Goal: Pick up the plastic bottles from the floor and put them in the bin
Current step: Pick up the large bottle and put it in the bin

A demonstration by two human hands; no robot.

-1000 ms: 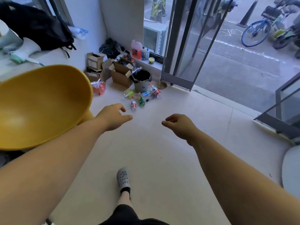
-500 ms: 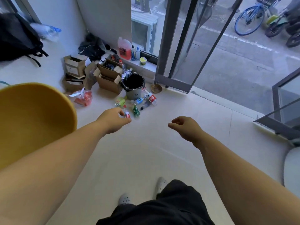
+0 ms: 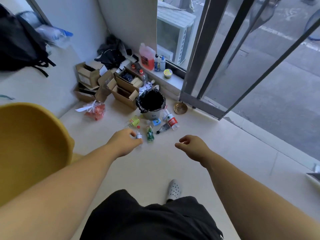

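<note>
**Reaching for the first bottle by the bin**

I am looking down at a loose scatter of plastic bottles lying on the floor just in front of the bin, which is standing upright with a black liner and an open mouth. My left hand is hovering over the nearest one, a small clear bottle with a pale label; the fingers are curling toward it, but I cannot tell whether they are touching it, and they are not closing around it. My right hand is hanging loosely curled and holding nothing, well apart from the pile.

Just beside the clear bottle a green bottle is lying, and further on a red-labelled bottle and a dark-capped bottle are resting close to the bin's base.

I am judging these to be empty or nearly so: light, thin-walled, smooth, and likely to roll or dent under a hard squeeze. I am planning to take each around the middle of the body, gently, since the neck looks too small for a sure hold.
</note>
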